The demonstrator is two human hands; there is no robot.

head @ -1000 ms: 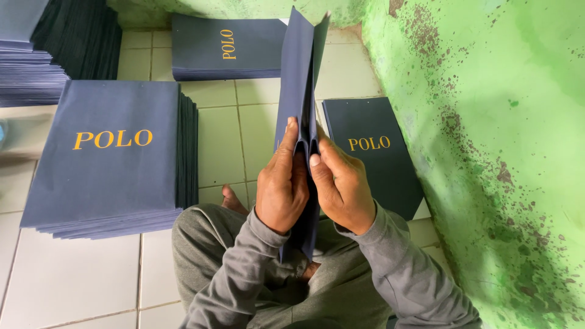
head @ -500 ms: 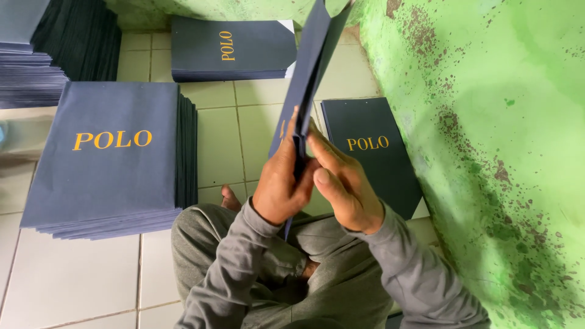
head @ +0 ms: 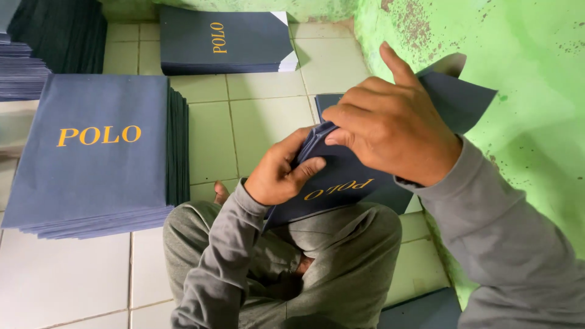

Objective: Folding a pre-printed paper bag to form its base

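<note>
We sit cross-legged on the tiled floor (head: pixel 262 116) against a green wall (head: pixel 536 91); the tall stack of flat navy bags (head: pixel 97 152) at our left, gold lettering up, looks finished, a lower stack (head: pixel 225 39) lies ahead, more dark piles (head: pixel 55 36) far left; over our lap, one navy bag (head: pixel 353 183) is mid-fold, left hand (head: pixel 277 173) clamped on its edge, right hand (head: pixel 390 128) closed, pressing its top

The single head-worn camera looks steeply down, close over the sitter's lap and hands, onto the tiled floor (head: pixel 256 122).
</note>
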